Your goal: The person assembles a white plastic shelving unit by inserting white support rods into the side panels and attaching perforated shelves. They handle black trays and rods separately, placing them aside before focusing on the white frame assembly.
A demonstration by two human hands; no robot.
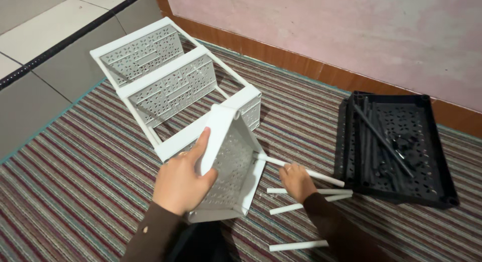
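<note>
Left hand [182, 179]: thumb over the rim, fingers clamped on a white perforated plastic shelf tray [232, 164], tilted up on edge off the striped woven rug [75, 191] so its corner socket faces the right hand [297, 180]. Right-hand fingers pinch a smooth white plastic tube [321, 176], its end touching that corner. Spare white tubes [301, 207] lie just beside. Assembled white two-tier rack [165, 76] lies behind; black perforated tray [394, 149] with black rods sits right

Striped rug [85, 191]: open left and front; white rack [170, 81], black tray [396, 146] and loose white tubes [301, 206] obstruct centre and right; wall [326, 26] closes rear.
</note>
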